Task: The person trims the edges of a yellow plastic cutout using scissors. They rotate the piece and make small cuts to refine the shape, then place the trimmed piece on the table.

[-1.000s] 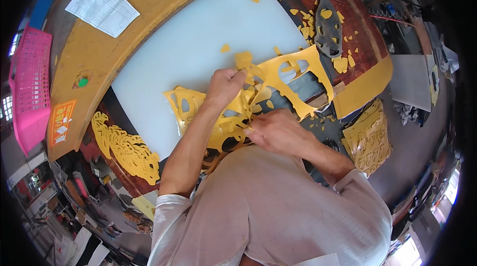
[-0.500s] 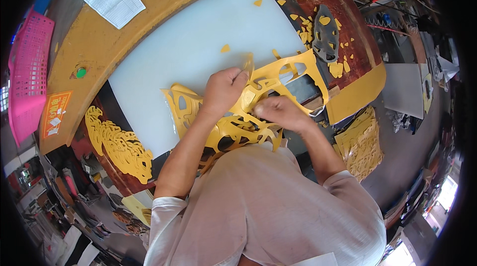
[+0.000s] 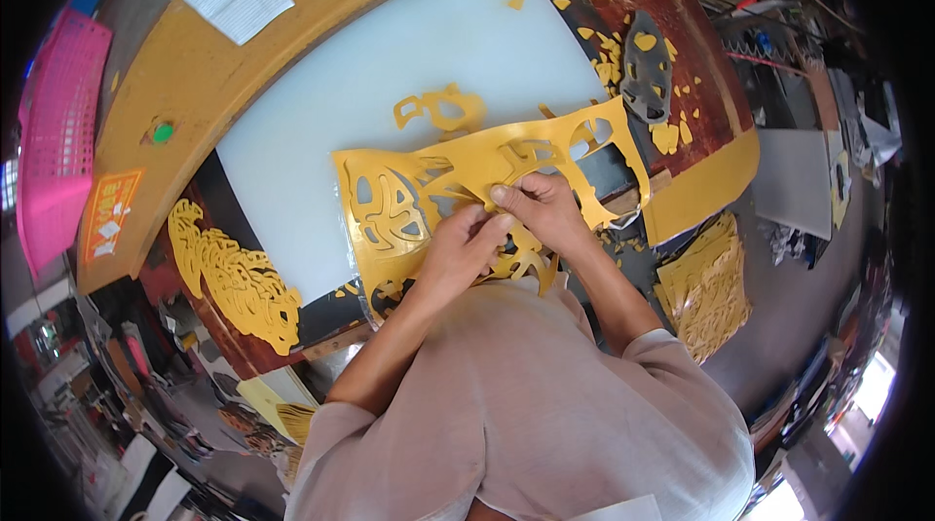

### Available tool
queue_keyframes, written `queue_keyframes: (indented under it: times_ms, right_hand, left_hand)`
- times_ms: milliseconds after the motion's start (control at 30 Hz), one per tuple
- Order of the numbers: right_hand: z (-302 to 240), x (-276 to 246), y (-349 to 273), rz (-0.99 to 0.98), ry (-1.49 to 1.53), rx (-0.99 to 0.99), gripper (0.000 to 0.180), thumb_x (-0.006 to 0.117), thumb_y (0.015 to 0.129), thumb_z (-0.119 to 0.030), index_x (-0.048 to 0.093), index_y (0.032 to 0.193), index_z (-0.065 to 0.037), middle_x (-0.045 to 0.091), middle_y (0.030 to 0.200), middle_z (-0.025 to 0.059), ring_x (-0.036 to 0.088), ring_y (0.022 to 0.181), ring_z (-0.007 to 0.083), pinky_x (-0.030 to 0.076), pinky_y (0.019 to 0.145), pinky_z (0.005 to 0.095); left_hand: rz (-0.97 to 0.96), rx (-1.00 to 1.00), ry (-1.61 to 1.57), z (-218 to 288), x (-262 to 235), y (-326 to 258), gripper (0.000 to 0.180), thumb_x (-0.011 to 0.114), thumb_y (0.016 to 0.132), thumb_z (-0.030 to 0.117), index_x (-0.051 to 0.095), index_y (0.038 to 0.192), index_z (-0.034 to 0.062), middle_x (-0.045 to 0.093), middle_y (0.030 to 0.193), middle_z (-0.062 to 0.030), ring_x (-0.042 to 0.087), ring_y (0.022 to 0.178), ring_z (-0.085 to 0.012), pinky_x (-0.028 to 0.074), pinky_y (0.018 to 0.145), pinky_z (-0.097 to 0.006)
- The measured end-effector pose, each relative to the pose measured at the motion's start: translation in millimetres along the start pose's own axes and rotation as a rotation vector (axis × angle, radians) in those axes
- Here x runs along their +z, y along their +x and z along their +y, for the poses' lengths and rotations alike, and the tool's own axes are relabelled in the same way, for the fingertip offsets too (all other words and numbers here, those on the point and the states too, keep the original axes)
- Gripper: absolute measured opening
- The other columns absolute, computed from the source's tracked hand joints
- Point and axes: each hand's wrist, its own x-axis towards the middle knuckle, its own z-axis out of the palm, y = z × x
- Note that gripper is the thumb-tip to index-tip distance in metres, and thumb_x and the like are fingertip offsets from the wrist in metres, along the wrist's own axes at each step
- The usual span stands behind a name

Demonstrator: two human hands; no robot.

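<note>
- Yellow sheet (image 3: pixel 443 163), pierced with many openings: spread over the near part of a white board (image 3: pixel 312 122), its lower edge reaching toward the person's shirt (image 3: pixel 584 394).
- Right hand (image 3: pixel 543 207): pinched the sheet near its middle, thumb uppermost.
- Left hand (image 3: pixel 462 246): rested just beside the right, thumb and fingers bent together against the sheet; whether they gripped it could not be told.
- Loose cut-out piece (image 3: pixel 473 108): lay on the board beyond the sheet's far edge.
- Grey perforated form (image 3: pixel 643 83): lay to the right on the reddish tabletop (image 3: pixel 719 97), among small yellow scraps (image 3: pixel 665 138).
- Heap of yellow cut-outs (image 3: pixel 248 297): lay left of the board.
- Pink basket (image 3: pixel 60 141): stood at far left.
</note>
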Motion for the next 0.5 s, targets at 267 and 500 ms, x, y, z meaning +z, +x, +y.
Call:
queue_keyframes:
  times_ms: [267,500]
  right_hand:
    - [13.0,-5.8,2.1,0.098,0.166,-0.029,0.024,0.075,0.102,-0.022,0.077,0.104,0.002,0.071,0.088,-0.0023,0.058,0.079,0.0058,0.050,0.071,0.0256]
    - [4.3,-20.2,8.0,-0.096,0.058,0.106,0.032,0.074,0.103,-0.030,0.077,0.108,0.001,0.073,0.087,0.0023,0.064,0.082,0.0091,0.053,0.076,0.0290]
  left_hand:
    - [-0.296,-0.079,-0.337,-23.5,-10.4,-3.6,0.027,0.063,0.108,0.024,0.060,0.089,0.0057,0.041,0.062,0.0071,0.034,0.054,-0.0041,0.026,0.049,-0.026]
    - [-0.269,-0.163,-0.524,-26.1,-15.4,4.7,0.022,0.063,0.108,0.024,0.060,0.093,0.0082,0.044,0.065,0.0062,0.036,0.053,-0.0049,0.027,0.049,-0.025]
